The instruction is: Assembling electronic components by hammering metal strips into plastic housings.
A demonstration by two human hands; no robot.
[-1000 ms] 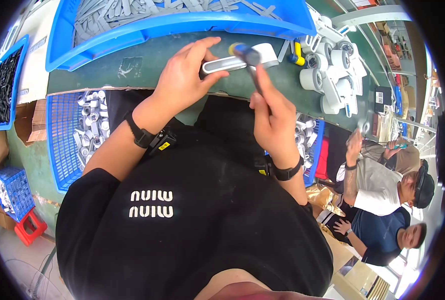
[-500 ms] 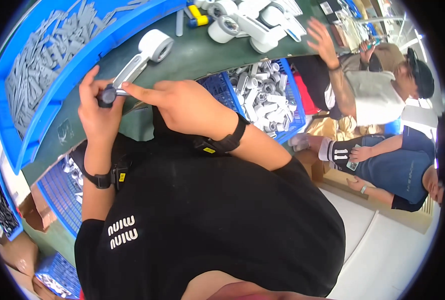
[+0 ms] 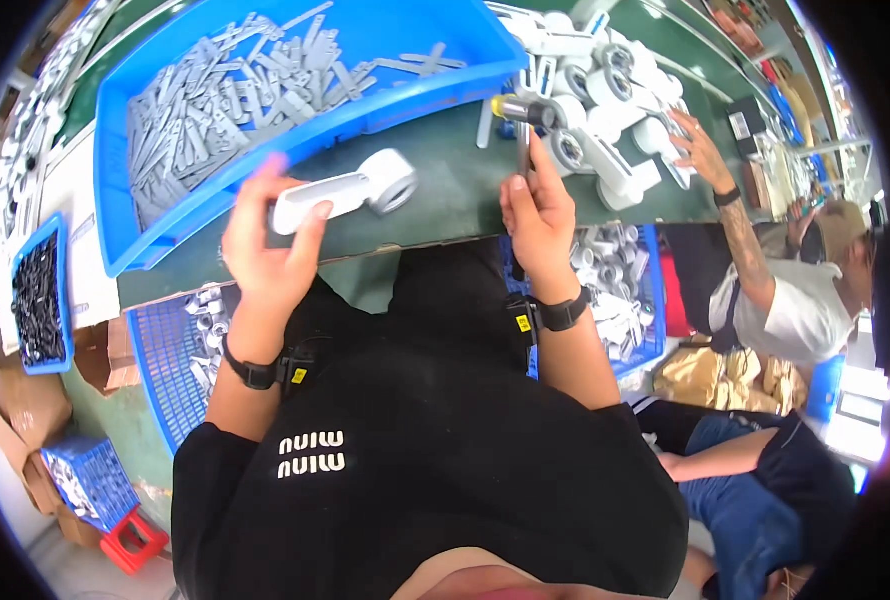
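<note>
My left hand (image 3: 273,235) grips a white plastic arm piece (image 3: 327,197) between thumb and fingers. The piece has a long hollow handle and a round cup-like end, which points right over the green tabletop. Farther right, my right hand (image 3: 542,215) is closed around the slim grey handle of a small hammer (image 3: 525,110). Its yellow and black head stands above my fingers, close to the pile of white round-ended parts (image 3: 610,110). A thin grey strip (image 3: 485,127) lies left of the hammer.
Beyond my left hand, a large blue tray (image 3: 315,125) holds many grey strips. A smaller blue tray (image 3: 63,300) of black parts is at far left. Blue baskets (image 3: 160,365) of white parts stand below the table edge. A co-worker's hand (image 3: 700,150) reaches the white pile.
My right hand has left the white arm piece, moved right and taken hold of the hammer. My left hand has turned the piece flatter. The view has shifted, and the co-worker's hand is at the pile.
</note>
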